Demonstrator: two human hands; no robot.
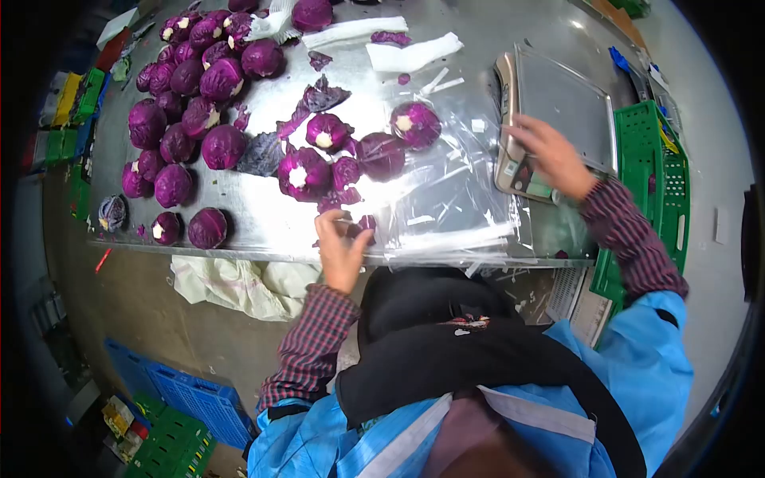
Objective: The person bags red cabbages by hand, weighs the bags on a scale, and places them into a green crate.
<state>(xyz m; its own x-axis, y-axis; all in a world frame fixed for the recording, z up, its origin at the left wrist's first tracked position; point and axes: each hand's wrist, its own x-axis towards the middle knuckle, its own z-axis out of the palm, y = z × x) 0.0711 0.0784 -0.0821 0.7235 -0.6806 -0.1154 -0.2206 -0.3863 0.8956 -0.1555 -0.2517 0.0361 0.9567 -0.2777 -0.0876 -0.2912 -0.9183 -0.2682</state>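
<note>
On the metal table (263, 209), my left hand (341, 248) is at the front edge, its fingers apart and curved beside a small purple leaf piece (366, 225). My right hand (554, 155) hangs over the left side of a scale (567, 103), fingers spread and slightly blurred. Between the hands lies clear plastic film (458, 199). Just beyond my left hand sit trimmed red cabbages, one with a white stem end (303, 174) and another (415, 125) farther right. Loose dark leaves (325, 95) lie behind them.
Many red cabbages (223, 80) crowd the table's left side. White paper strips (414, 53) lie at the back. A green crate (637, 151) stands right of the scale. Below the table are a white sack (239, 285) and a blue crate (191, 392).
</note>
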